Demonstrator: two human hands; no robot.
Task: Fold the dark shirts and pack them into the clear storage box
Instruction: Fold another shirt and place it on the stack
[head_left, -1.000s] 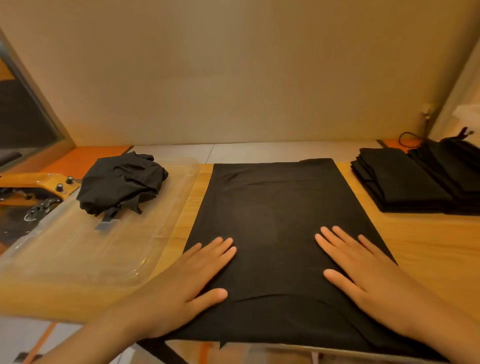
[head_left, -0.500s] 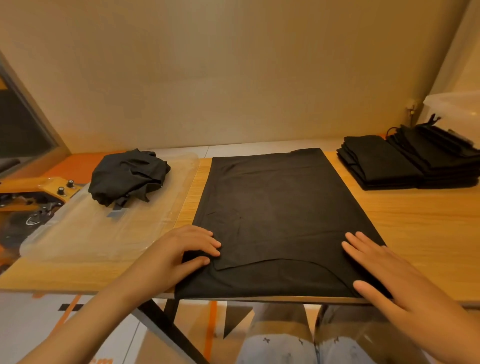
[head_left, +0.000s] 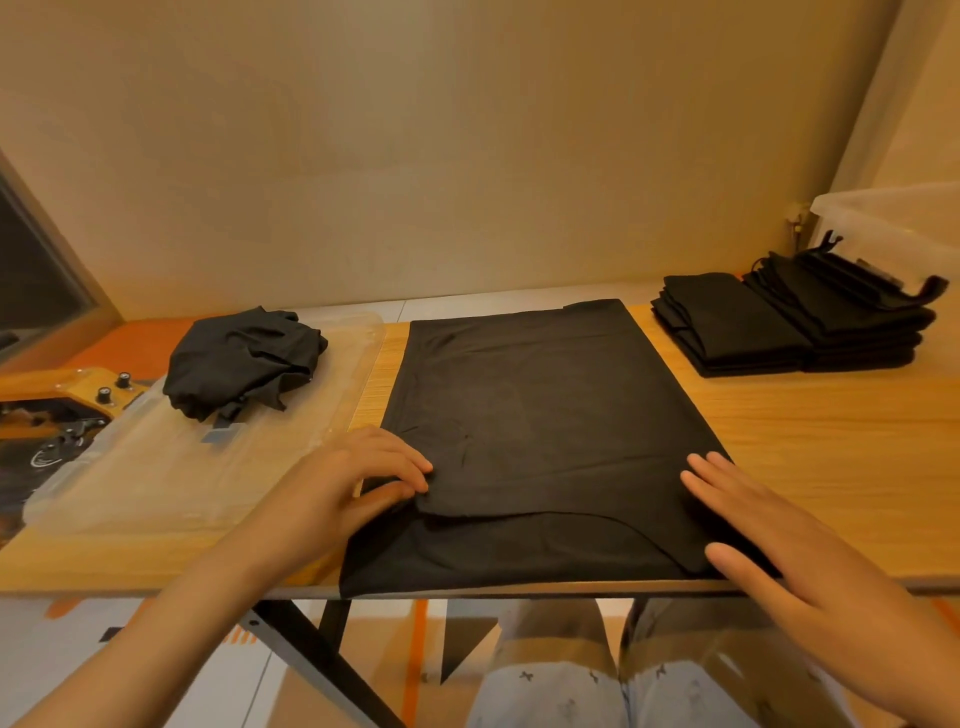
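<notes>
- Two stacks of folded dark shirts (head_left: 737, 322) far right on wooden worktop (head_left: 831, 441), beside clear plastic storage box (head_left: 893, 218); seemingly not packed yet.
- Mid-fold: flat black shirt (head_left: 545, 415) centred, left hand (head_left: 353, 483) pinching its near-left edge, right hand (head_left: 779, 551) flat, relaxed, on it.
- Not yet folded: crumpled black shirt (head_left: 244, 358), left.

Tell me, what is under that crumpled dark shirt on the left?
The crumpled shirt rests on a clear plastic lid, which lies on the wooden table. Whatever sits directly beneath the bundle is covered.
</notes>
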